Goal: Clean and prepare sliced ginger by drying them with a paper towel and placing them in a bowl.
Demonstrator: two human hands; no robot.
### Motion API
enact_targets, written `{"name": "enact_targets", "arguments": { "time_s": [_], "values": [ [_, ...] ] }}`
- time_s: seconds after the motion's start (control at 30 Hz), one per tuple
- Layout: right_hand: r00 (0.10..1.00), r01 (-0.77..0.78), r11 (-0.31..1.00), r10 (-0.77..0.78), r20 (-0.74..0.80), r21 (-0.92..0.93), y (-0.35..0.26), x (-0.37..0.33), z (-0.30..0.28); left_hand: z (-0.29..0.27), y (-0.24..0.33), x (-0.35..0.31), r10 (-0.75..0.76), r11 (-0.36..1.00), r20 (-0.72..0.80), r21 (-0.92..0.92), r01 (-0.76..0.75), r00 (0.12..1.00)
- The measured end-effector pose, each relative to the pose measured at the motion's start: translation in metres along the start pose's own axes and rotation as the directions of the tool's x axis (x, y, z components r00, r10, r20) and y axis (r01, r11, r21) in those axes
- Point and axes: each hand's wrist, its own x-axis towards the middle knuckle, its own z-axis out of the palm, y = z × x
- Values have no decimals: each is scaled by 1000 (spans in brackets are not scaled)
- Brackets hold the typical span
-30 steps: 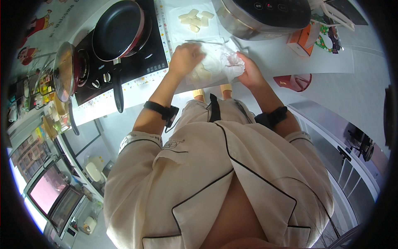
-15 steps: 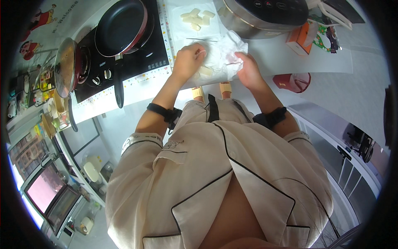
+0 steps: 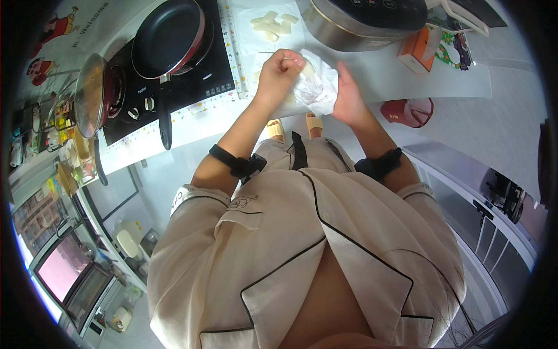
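Note:
My left hand is closed, its thumb and fingers pinching a pale, flat piece of food against the paper. A crumpled white paper towel spreads between my two hands, over the front of the counter. My right hand holds the towel's right side, fingers partly behind it. Beyond my hands, several pale cut pieces lie on a flat white paper sheet. More pale pieces are partly hidden under my left hand and the towel.
Left of my hands, a black frying pan sits on a black cooktop, its handle toward me. A lidded pan stands farther left. A rice cooker, an orange box and a red bin are to the right.
My left hand has moved slightly right and up, and now brings a pale piece to the paper towel. The towel has shifted left and lower, bunched closer between both hands.

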Motion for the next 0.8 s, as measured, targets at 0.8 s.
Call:
{"name": "enact_targets", "arguments": {
  "time_s": [0.8],
  "values": [
    [946, 182, 753, -310, -97, -633, 1, 4, 4, -11, 12, -11, -12, 990, 196, -135, 39, 981]
  ]
}}
